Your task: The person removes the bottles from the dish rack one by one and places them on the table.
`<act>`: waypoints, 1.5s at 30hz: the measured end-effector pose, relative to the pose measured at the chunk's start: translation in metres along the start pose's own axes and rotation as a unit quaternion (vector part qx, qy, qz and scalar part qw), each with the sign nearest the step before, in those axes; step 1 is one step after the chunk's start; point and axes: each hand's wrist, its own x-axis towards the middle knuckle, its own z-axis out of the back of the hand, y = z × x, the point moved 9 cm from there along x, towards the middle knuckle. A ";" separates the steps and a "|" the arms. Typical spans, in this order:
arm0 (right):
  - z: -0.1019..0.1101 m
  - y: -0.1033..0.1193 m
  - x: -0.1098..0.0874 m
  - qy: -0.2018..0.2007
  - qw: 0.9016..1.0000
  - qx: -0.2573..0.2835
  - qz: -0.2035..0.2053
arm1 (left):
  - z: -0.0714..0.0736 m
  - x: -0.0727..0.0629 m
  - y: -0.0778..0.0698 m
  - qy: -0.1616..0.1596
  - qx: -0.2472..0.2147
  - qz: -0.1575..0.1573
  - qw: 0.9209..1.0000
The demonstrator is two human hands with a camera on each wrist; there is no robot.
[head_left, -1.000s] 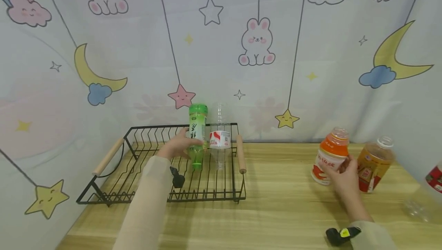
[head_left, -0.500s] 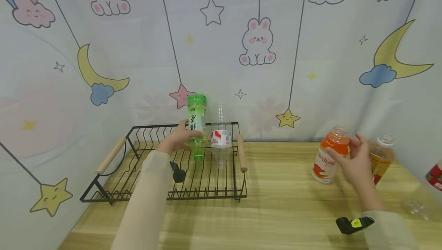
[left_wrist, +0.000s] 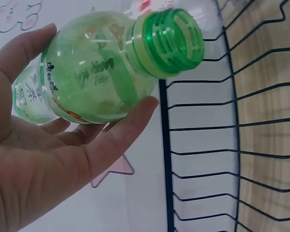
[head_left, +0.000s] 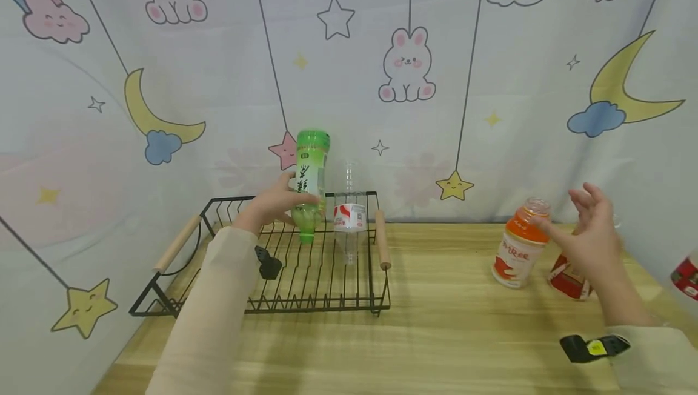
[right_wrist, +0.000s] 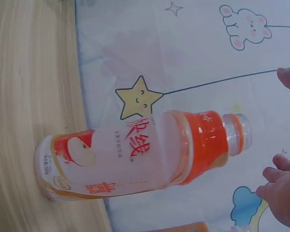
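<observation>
Above the rack's far side, at approx. 10 o'clock of the table, the green bottle (head_left: 309, 184) is being held upside down by the left hand (head_left: 271, 206), w/ fingers and thumb curled round its body; in the left wrist view the green bottle (left_wrist: 99, 70) is being cupped between thumb and fingers (left_wrist: 117, 137), its threaded neck uncapped and pointing down over the wires. No contact w/ the wire rack (head_left: 240, 307) is being made by the neck; it is being kept just above the bars.

Just beside it, toward 3 o'clock, a clear bottle (head_left: 349, 218) w/ a red-and-white label is being propped neck-down in the rack, next to the wooden handle (head_left: 380, 247).

At approx. 2 o'clock the right hand (head_left: 591, 239) is being held in the air w/ fingers spread apart, nothing gripped; whether the fingertips are touching the orange bottle (head_left: 520, 244) cannot be told. That bottle is standing upright and uncapped on the wooden table (head_left: 447, 334); in the right wrist view the orange bottle (right_wrist: 140, 154) is being seen against the cartoon backdrop (right_wrist: 183, 53), fingertips near its mouth.

Behind the right hand an amber bottle (head_left: 569, 280) is being mostly hidden. At the 3 o'clock edge a red-labelled bottle (head_left: 686, 275) is being cut off by the frame.
</observation>
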 end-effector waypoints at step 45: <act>-0.083 0.175 -0.104 0.147 0.880 -0.140 0.430 | -0.140 -0.105 -0.062 0.249 0.118 -0.074 0.958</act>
